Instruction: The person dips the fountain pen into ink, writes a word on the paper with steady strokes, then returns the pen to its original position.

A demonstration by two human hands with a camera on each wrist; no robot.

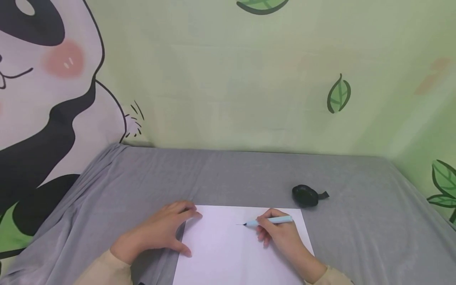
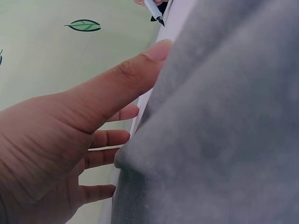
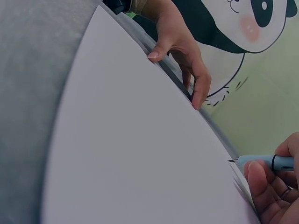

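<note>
A white sheet of paper (image 1: pixel 217 245) lies on the grey cloth. My right hand (image 1: pixel 281 233) pinches a light blue fountain pen (image 1: pixel 272 220) between thumb and fingers, its dark nib right at the upper middle of the sheet. A short thin line (image 1: pixel 239 225) runs left from the nib. My left hand (image 1: pixel 160 227) rests at the sheet's left edge, thumb and index finger spread apart on the paper's margin. In the right wrist view, the pen (image 3: pixel 261 161) shows a black ring round its barrel.
A small rounded black object (image 1: pixel 305 196) with a short strap sits beyond the sheet's upper right corner. The grey cloth (image 1: pixel 213 174) covers the table back to a pale green wall hanging (image 1: pixel 228 95) printed with leaves and a panda (image 1: pixel 71 23).
</note>
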